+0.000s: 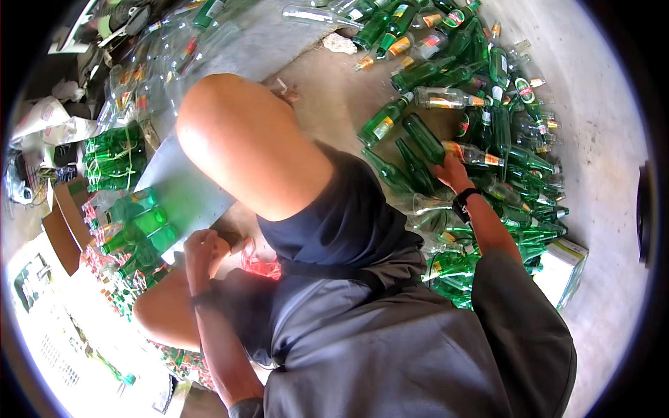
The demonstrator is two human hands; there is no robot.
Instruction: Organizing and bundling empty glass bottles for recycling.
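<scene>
right hand [451, 172] closes round a green bottle [423, 137] lying just above it.

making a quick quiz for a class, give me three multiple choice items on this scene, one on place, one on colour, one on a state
1. Where is the loose bottle pile?
A. by the right hand
B. by the left hand
C. on the knee

2. What colour are most bottles?
A. brown
B. green
C. blue

3. What is the right hand doing?
A. resting on the knee
B. hanging free
C. reaching into the bottles

Key: 1 A, the pile spreads around that hand. 2 B, green glass dominates, with a few clear ones. 3 C, its fingers are on a bottle; the left hand is curled by the leg.
</scene>
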